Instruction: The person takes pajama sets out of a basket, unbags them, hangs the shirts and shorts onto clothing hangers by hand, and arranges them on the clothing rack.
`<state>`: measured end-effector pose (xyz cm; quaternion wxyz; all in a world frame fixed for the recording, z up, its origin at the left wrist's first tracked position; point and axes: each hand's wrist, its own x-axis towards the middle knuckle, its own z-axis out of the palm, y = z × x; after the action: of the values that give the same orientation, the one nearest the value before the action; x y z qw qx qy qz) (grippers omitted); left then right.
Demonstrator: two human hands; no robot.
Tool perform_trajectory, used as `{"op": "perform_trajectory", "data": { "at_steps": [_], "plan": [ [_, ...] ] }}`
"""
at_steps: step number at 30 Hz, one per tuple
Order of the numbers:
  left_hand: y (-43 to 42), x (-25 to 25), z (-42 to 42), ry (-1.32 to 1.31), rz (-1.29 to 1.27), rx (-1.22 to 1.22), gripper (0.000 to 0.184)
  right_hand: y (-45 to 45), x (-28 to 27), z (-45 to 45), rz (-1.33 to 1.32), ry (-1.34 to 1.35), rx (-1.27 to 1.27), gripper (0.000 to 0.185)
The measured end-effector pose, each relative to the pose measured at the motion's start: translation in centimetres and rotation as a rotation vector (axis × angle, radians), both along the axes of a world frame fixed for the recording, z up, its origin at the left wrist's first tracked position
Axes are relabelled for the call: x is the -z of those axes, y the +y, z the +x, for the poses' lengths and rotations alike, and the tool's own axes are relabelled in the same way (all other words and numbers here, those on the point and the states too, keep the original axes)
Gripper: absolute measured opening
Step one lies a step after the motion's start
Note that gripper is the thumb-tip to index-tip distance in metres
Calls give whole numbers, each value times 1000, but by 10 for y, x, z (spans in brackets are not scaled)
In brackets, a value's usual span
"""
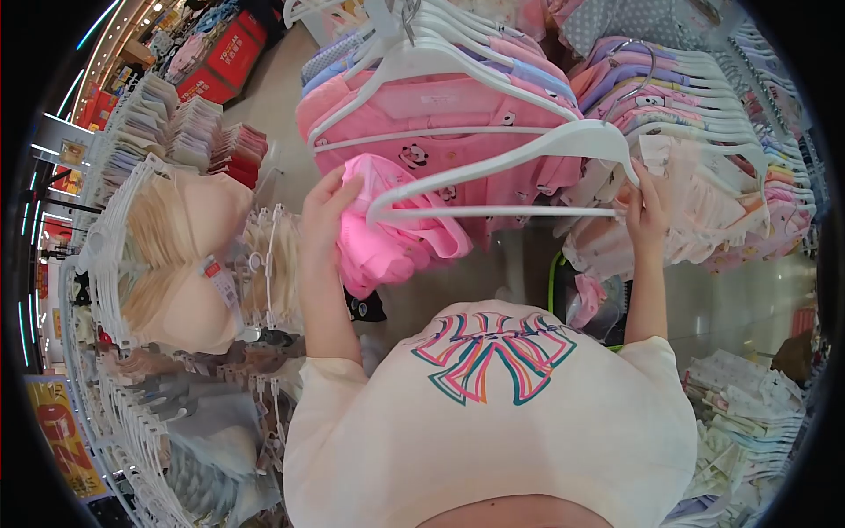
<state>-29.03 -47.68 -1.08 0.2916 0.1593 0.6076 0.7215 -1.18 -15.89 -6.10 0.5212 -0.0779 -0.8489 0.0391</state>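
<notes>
A white plastic hanger (506,170) is stretched across in front of me, its right end gripped in my right hand (650,204). Bright pink cloth (378,246) hangs bunched at the hanger's left end, and my left hand (330,204) is closed on it. The hanger's lower bar runs behind or into the pink cloth; which one is hard to tell. Just beyond, a pink panda-print garment (475,150) hangs on another white hanger (431,66) at the front of a row.
Pale garments on hangers (616,220) hang at the right. Beige bras (189,264) fill a rack at the left, with grey garments (211,431) below. Folded-looking light clothes (744,414) are at the lower right. A red bin (231,57) stands at the back left.
</notes>
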Motion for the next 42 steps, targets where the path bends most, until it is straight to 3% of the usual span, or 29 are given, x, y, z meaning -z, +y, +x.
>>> {"op": "perform_trajectory", "data": {
  "at_steps": [8,14,18,23,26,29,32,33,37,38,40,42],
  "plan": [
    [-5,0,-8,202,-119,105,27,4,14,12,-172,0,8,38],
    [5,-20,12,726,-451,32,24,-12,0,-13,35,-13,-22,40],
    [15,-27,33,930,-663,13,20,-33,-10,-33,129,-89,-137,40],
    [15,-32,62,1388,-763,-151,20,-40,3,-39,43,-34,-89,40],
    [9,-24,56,1306,-557,-27,22,-42,5,-31,10,-60,-82,40],
    [8,-34,67,1071,-818,172,25,-48,3,-27,19,-93,-94,40],
    [7,-6,70,1126,-500,256,26,-47,-2,-31,49,-110,-165,40],
    [9,-5,74,1022,-516,276,27,-49,2,-34,41,-116,-196,40],
    [11,3,82,1024,-541,169,26,-73,16,-40,-99,-64,-155,40],
    [12,5,86,1026,-550,138,26,-91,21,-39,17,43,-103,36],
    [13,6,88,1016,-541,99,25,-116,51,-39,-9,23,-554,28],
    [13,5,89,992,-506,100,24,-149,63,-46,78,-163,-720,30]
  ]
}}
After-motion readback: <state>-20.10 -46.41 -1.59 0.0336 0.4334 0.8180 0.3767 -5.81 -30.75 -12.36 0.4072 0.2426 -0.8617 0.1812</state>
